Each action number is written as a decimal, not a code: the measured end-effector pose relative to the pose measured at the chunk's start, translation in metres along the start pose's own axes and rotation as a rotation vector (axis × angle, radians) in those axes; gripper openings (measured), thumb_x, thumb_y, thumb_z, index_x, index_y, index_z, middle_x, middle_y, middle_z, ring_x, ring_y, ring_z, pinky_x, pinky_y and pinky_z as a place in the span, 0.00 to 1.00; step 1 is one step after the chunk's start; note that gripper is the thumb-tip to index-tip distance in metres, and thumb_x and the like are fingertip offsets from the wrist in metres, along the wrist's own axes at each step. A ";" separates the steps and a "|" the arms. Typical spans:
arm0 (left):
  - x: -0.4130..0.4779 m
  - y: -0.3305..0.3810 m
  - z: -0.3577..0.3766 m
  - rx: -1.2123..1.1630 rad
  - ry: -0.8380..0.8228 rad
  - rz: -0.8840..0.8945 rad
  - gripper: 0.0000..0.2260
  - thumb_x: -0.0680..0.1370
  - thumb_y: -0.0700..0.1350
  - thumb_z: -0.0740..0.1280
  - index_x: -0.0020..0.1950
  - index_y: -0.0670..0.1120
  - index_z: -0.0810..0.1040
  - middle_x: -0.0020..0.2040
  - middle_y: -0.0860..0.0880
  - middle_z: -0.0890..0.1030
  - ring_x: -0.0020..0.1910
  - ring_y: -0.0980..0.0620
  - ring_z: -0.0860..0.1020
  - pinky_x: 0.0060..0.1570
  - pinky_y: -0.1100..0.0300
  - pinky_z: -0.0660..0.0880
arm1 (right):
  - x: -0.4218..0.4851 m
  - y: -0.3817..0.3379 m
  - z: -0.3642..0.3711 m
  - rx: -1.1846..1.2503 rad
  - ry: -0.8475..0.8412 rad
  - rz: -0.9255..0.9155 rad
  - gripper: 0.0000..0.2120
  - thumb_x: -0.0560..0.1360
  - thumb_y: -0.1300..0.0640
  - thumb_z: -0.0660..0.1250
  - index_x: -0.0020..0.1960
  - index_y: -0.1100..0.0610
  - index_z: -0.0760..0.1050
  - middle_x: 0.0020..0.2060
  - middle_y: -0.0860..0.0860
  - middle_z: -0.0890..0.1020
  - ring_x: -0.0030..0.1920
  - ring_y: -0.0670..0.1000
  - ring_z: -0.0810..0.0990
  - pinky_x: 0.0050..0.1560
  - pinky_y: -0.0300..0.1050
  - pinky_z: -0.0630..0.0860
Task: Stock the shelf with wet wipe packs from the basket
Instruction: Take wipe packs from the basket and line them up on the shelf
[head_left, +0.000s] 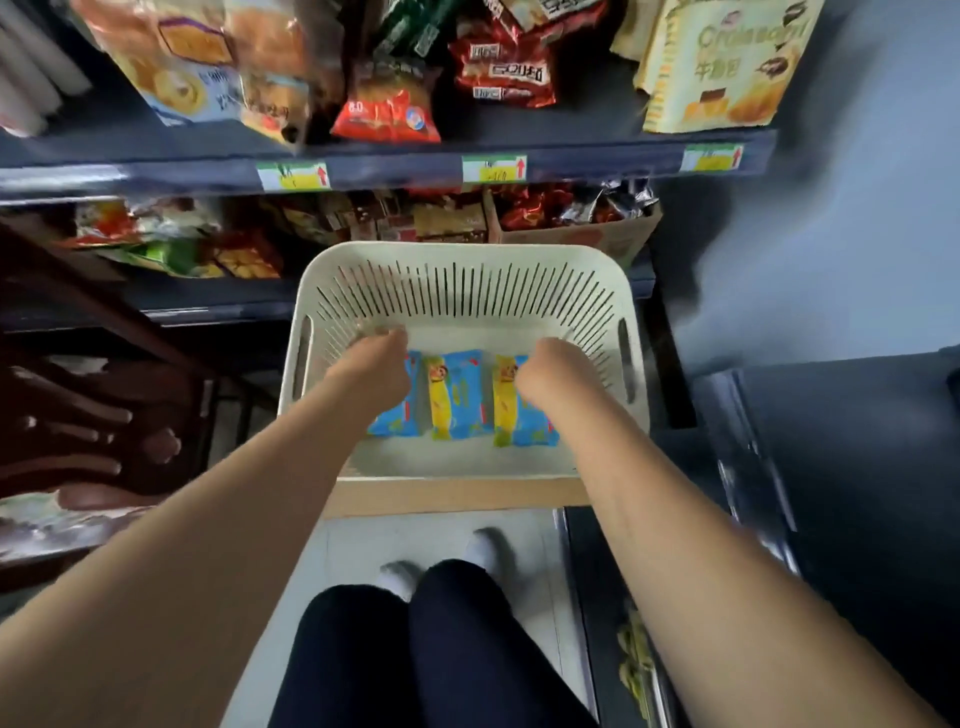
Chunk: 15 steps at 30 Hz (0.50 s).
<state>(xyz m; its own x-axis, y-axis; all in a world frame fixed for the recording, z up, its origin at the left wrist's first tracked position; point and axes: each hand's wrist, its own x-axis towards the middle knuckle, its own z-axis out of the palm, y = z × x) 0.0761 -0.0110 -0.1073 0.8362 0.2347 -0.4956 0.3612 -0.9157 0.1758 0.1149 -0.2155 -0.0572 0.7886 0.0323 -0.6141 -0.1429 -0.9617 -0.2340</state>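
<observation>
Three wet wipe packs (460, 395) are being reached for in the basket (457, 265), below the shelf (389, 166). The left hand (376, 371) is being closed over the left pack; the right hand (545, 376), its grip clenched, on the right. Soft, light, slippery film is likely best pinched at the ends.

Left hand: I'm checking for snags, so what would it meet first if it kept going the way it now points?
Probably the basket's slotted far wall. The left hand reaches forward and down inside the basket, over the leftmost wet wipe pack; depth is unclear, so it might meet that pack first.
</observation>
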 end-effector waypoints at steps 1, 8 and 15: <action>0.012 -0.003 0.009 0.034 -0.042 0.004 0.16 0.79 0.39 0.66 0.66 0.43 0.73 0.64 0.39 0.78 0.62 0.38 0.77 0.61 0.50 0.75 | 0.018 -0.001 0.013 -0.035 -0.028 0.017 0.08 0.78 0.63 0.62 0.54 0.62 0.77 0.57 0.60 0.81 0.51 0.59 0.81 0.45 0.45 0.72; 0.056 -0.008 0.040 0.266 -0.109 0.012 0.19 0.75 0.38 0.71 0.65 0.40 0.73 0.63 0.38 0.77 0.63 0.35 0.78 0.63 0.46 0.76 | 0.096 -0.022 0.080 -0.302 -0.256 0.234 0.26 0.78 0.47 0.65 0.74 0.55 0.72 0.70 0.57 0.75 0.69 0.60 0.74 0.71 0.59 0.71; 0.055 -0.009 0.022 0.250 -0.017 -0.030 0.17 0.74 0.41 0.73 0.61 0.48 0.73 0.55 0.45 0.79 0.56 0.38 0.80 0.50 0.49 0.76 | 0.108 -0.010 0.083 0.019 -0.038 0.406 0.33 0.70 0.57 0.75 0.70 0.61 0.64 0.62 0.60 0.69 0.58 0.62 0.77 0.56 0.59 0.81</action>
<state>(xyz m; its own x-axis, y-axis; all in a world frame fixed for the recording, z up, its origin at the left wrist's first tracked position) 0.1091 0.0031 -0.1551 0.8191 0.2592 -0.5118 0.2706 -0.9612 -0.0537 0.1523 -0.1803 -0.1839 0.6432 -0.3384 -0.6869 -0.4491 -0.8933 0.0195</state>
